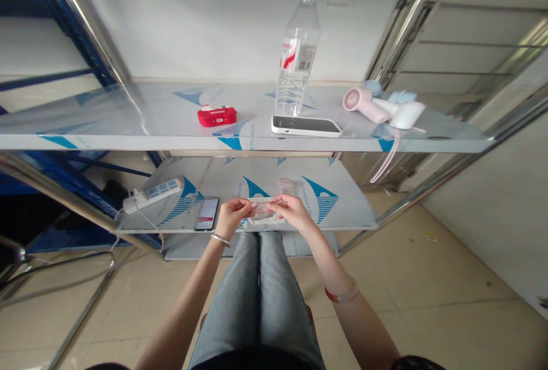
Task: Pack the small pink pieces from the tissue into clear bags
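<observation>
Above my knees, at the front edge of the lower shelf (355,210), both hands pinch a small see-through piece that looks like a clear plastic bag (262,210). My left hand (233,213) is closed on its left side, thumb against fingertips. On the opposite side my right hand (294,210) grips it the same way. Whatever may be inside the bag is too small to make out. A dark-edged phone with a lit screen (207,213) lies just left of my left hand. Behind my right hand is another clear, faintly pinkish item (287,184), its kind unclear.
A white power strip (158,190) with a cable lies at the lower shelf's left. The upper shelf (171,143) carries a red case (217,116), a plastic bottle (297,50), a white-edged phone (306,126) and small handheld fans (368,106). Metal posts flank both sides.
</observation>
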Motion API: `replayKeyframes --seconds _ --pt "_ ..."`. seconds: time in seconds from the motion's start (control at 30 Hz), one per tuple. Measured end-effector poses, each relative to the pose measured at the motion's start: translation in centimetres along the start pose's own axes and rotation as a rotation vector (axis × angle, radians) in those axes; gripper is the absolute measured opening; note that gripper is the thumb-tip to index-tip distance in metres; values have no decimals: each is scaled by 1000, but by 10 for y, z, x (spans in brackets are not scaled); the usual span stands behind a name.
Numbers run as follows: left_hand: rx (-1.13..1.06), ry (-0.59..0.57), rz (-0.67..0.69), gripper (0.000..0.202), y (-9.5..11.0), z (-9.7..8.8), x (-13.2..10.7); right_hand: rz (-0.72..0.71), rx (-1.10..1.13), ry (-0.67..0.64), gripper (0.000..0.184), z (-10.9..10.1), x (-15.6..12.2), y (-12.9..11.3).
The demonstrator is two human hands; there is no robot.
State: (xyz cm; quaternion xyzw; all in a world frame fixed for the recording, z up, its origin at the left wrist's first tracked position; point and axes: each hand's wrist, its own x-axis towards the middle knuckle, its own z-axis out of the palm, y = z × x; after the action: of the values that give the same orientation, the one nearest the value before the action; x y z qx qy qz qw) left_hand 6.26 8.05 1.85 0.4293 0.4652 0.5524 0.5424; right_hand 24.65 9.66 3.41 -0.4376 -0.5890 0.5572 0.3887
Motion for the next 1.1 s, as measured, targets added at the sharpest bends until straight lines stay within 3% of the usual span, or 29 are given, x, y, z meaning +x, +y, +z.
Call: replayKeyframes --seconds 0.23,0.6,0.8,1.1 --pt "54 17 75 39 -10 2 -5 -120 -43 119 27 -1 5 12" --pt "171 -108 98 33 -17 7 6 -115 -35 163 31 -3 16 24" --pt "183 -91 126 30 -12 9 12 -20 111 107 30 -13 12 21" --pt "-3 -41 43 33 7 16 -2 -84 130 154 27 -11 1 11"
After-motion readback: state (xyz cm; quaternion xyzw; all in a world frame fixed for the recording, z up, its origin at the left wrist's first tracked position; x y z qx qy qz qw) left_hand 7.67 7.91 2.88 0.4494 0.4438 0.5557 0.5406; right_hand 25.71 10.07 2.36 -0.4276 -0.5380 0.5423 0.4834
